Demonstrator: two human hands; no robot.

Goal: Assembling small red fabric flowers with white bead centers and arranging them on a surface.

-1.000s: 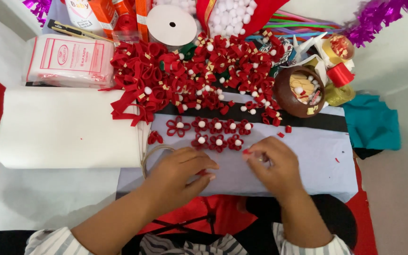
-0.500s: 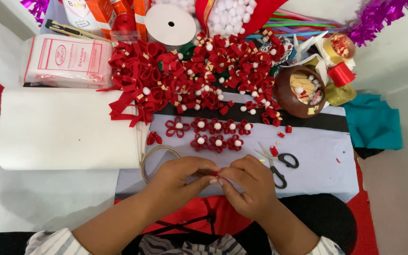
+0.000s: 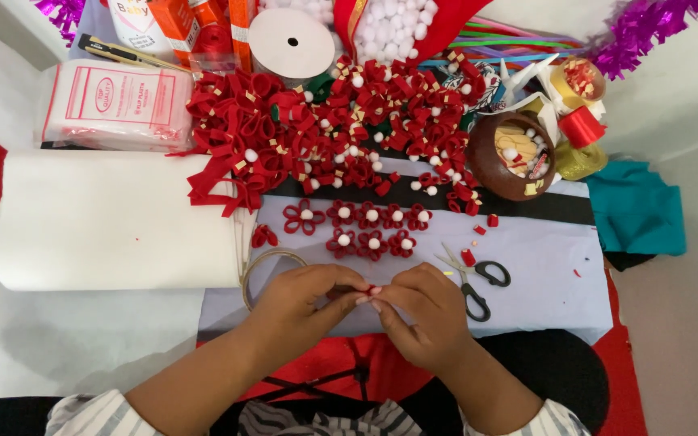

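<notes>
Over the grey mat point(image 3: 543, 250) | our left hand point(image 3: 300, 303) and right hand point(image 3: 422, 311) pinch 1 red piece point(image 3: 369, 291) | 7 finished flowers point(image 3: 372, 228) | 1 scissors point(image 3: 472, 276)

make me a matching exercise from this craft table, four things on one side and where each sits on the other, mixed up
Things:
1. scissors
2. brown bowl
3. white felt roll
4. small red piece

Places:
A. left of the lilac board
B. pinched between the left hand and right hand
C. flat on the board, right of the hands
D. at the board's far right corner, holding small bits

Pairs: 1-C, 2-D, 3-A, 4-B
</notes>
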